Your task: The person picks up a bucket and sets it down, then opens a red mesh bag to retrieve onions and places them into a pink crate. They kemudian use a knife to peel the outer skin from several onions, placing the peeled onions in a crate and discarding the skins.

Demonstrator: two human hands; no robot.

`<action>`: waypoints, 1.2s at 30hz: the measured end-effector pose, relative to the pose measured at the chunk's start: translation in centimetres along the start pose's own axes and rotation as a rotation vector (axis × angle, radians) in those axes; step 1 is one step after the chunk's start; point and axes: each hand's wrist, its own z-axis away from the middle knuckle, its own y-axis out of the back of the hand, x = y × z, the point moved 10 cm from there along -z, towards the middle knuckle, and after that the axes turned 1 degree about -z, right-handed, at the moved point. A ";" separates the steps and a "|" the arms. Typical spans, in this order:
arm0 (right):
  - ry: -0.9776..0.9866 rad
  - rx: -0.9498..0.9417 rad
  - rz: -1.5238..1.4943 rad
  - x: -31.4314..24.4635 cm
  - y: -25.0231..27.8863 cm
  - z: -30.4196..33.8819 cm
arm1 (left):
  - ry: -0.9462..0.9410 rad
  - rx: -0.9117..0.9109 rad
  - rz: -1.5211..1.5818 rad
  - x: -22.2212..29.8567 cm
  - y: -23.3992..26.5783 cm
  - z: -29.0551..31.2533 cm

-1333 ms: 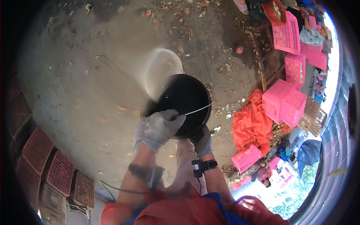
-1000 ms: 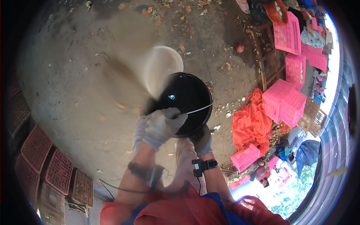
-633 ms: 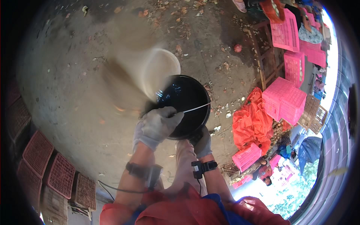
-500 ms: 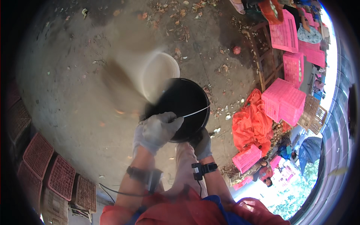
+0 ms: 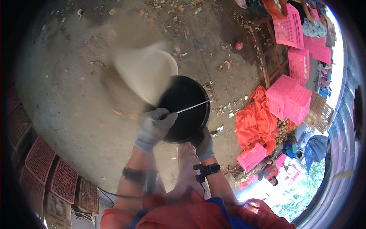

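Observation:
A black bucket [image 5: 189, 121] is held in front of my legs, its dark mouth facing up toward me. My left hand [image 5: 154, 128], in a light grey glove, is closed on the thin metal bail handle [image 5: 193, 106] at the bucket's left side. The gloved right hand [image 5: 206, 146] grips the near right side of the bucket from outside, its fingers partly hidden. Just beyond the bucket's far left rim is a whitish bucket-like shape [image 5: 146, 72], smeared by motion, with a round rim on its right. What its blur contains cannot be made out.
Pink plastic crates [image 5: 288, 101] and a heap of orange mesh [image 5: 256, 124] line the right, near a wooden frame [image 5: 268, 51]. Stacked reddish crates [image 5: 63, 181] stand at lower left. Leaf scraps litter the concrete floor [image 5: 68, 103]. Other people are at the right.
The black bucket and both hands have shifted slightly left, the left hand most. The blurred whitish shape has stretched further left.

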 end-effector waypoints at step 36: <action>-0.017 0.017 0.063 1.7 -0.9 1.8 | -0.116 -0.038 -0.068 0.0 0.9 0.1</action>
